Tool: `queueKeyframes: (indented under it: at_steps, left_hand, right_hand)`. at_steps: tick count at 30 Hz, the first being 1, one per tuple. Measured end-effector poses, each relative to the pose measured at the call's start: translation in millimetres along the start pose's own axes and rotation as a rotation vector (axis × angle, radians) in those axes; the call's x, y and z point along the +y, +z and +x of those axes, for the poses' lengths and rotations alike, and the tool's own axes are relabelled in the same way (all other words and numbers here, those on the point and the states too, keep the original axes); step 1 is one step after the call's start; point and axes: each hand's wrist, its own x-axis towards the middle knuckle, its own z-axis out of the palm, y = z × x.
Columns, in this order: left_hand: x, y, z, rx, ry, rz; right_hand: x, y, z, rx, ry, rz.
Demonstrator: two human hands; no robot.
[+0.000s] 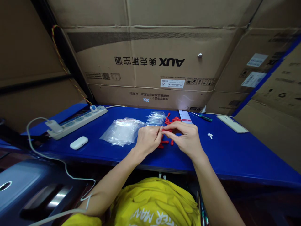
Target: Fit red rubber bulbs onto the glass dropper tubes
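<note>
My right hand (187, 136) pinches a small red rubber bulb (167, 130) between thumb and fingertips. Closed beside it, with fingertips meeting the right hand's, is my left hand (148, 138); what it grips is hidden by its own fingers. Behind the hands lies a pile of thin clear tubes (155, 117), like dropper pipettes. More red rubber bulbs (176, 119) are scattered around and under the hands, some close to the front of the blue table (225, 153). Left of my left hand rests a stack of clear plastic bags (122, 130).
A power strip (77, 122) with a white cable and a white earphone case (79, 142) are at left. Toward the right lie a lit phone (185, 116), a screwdriver (205, 117), an earbud (210, 136) and a pale phone (232, 123). Cardboard (145, 44) walls the back.
</note>
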Motion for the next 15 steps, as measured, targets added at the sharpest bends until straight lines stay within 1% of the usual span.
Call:
queueKeyframes:
  at_steps: [8,12,15]
  left_hand:
    - [0.5,0.2,0.1,-0.016,0.007,0.031]
    - [0.9,0.0,0.6,-0.018,-0.004,0.042]
    - [1.7,-0.6,1.0,-0.025,-0.042,0.059]
  right_hand:
    - [-1.2,-3.8,0.8,-0.030,-0.015,-0.037]
    - [-2.4,-1.4,0.5,-0.003,-0.006,-0.031]
    - [-2.5,3.8,0.0,0.039,0.017,-0.016]
